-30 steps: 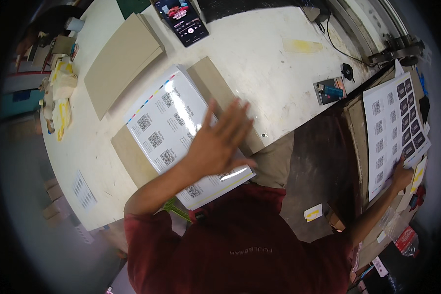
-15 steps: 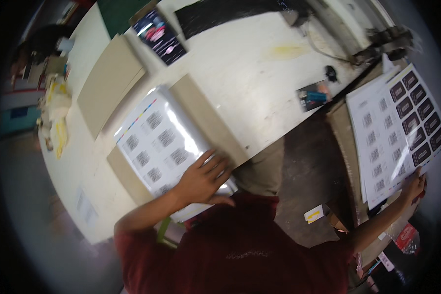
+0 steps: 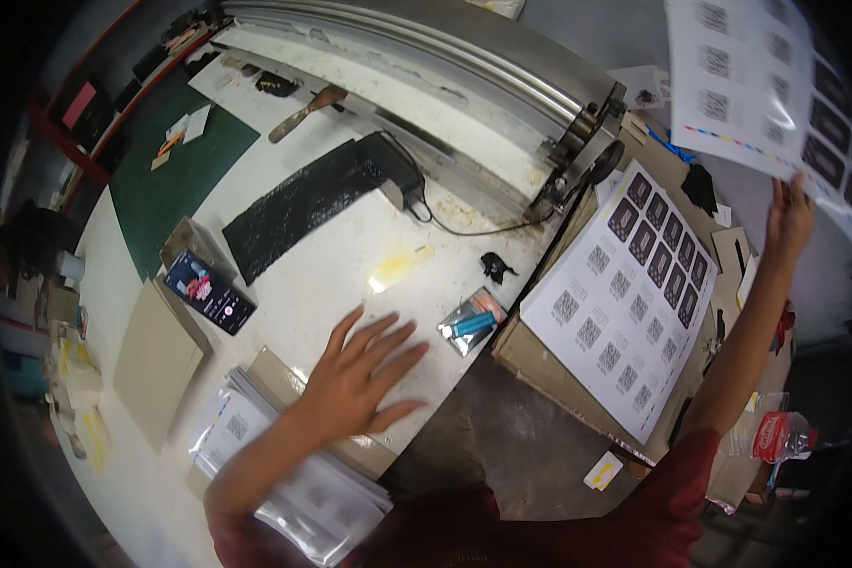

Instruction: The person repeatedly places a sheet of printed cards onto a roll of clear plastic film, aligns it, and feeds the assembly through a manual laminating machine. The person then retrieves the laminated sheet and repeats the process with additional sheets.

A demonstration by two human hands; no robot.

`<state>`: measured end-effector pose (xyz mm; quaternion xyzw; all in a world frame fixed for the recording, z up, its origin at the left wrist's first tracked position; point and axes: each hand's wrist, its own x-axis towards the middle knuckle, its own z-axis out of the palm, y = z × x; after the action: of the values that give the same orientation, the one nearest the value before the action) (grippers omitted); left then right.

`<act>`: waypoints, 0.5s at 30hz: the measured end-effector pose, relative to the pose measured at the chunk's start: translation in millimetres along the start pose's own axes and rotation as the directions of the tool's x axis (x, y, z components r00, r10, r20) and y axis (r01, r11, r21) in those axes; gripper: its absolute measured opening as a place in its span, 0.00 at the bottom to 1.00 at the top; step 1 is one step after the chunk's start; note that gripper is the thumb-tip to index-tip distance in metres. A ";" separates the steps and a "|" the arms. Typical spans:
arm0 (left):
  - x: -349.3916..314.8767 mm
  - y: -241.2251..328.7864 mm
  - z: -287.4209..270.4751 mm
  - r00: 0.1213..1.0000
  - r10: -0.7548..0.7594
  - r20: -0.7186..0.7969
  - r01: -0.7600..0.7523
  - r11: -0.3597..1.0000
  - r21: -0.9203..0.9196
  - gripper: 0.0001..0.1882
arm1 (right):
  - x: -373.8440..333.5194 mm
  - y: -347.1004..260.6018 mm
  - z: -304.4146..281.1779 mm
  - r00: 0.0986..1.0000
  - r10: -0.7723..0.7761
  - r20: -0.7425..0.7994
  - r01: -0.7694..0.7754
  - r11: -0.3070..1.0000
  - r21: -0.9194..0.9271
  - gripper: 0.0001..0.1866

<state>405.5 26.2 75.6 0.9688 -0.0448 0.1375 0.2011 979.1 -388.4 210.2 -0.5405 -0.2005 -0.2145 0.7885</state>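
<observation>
Up at the right, my right hand point(image 3: 789, 220) pinches the lower edge of a printed sheet point(image 3: 740, 114) that hangs raised and bends over. Below it, a stack of printed sheets point(image 3: 625, 327) with dark labels and square codes rests on a brown board surface. My left hand point(image 3: 355, 383) is over the white table with its fingers spread, holding nothing. Under my left forearm sits a pile of glossy printed sheets point(image 3: 327, 506), partly hidden by the arm, on a grey-brown cardboard piece point(image 3: 273, 374).
A long metal roller machine point(image 3: 426, 80) spans the far side. On the white table point(image 3: 317, 298) are a phone point(image 3: 210, 292), a stack of cardboard point(image 3: 156, 364), a black plastic strip point(image 3: 298, 218), a scraper point(image 3: 305, 115) and a blue lighter point(image 3: 473, 325). A bottle point(image 3: 772, 435) lies at right.
My right hand has lifted a printed sheet off the right stack and up. My left hand has left the glossy pile and moved out over the table. The view has shifted.
</observation>
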 end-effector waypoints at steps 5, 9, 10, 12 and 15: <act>108.6 -69.4 12.9 0.967 -0.053 -0.248 0.011 0.986 -0.165 0.26 | 20.7 93.8 157.3 0.997 0.072 0.000 -0.072 0.994 0.088 0.17; 192.0 -117.1 27.9 0.912 -0.334 -0.238 0.187 0.856 -0.483 0.21 | 39.1 166.9 199.0 0.977 0.188 0.097 -0.190 0.982 0.004 0.17; 203.5 -126.2 26.1 0.877 -0.422 -0.231 0.245 0.805 -0.540 0.21 | 31.8 185.9 214.4 0.968 0.227 0.105 -0.229 0.973 0.013 0.17; 226.1 -143.6 24.3 0.787 -0.581 -0.208 0.329 0.680 -0.655 0.21 | 3.3 202.1 260.2 0.946 0.306 0.107 -0.309 0.951 0.005 0.16; 251.7 -158.7 19.7 0.702 -0.676 -0.224 0.349 0.601 -0.719 0.28 | -35.3 195.8 305.8 0.858 0.431 0.279 -0.416 0.902 -0.117 0.21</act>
<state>674.1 155.5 70.0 0.7463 0.2537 0.2812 0.5474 1032.7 -33.8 143.3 -0.6178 -0.1875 0.0428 0.7624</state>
